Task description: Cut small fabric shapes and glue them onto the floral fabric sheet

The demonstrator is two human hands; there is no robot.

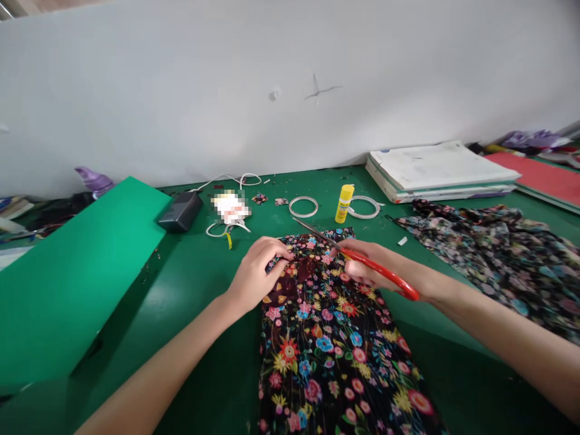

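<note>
A black fabric with colourful flowers (326, 350) lies lengthwise on the green tabletop in front of me. Near its far left edge my left hand (260, 272) pinches a dark maroon piece with yellow leaf shapes (283, 290), which rests over the floral cloth. My right hand (362, 263) is closed around red-handled scissors (380, 270), their blades pointing away and to the left above the fabric's far end. The blades look nearly together. Whether they touch the cloth is hard to tell.
Beyond the fabric stand a yellow glue stick (344, 203) and two white rings (303, 207). A green board (81, 278) and black box (181, 211) are at left. Stacked books (441, 169) and sheer floral cloth (493, 260) lie at right.
</note>
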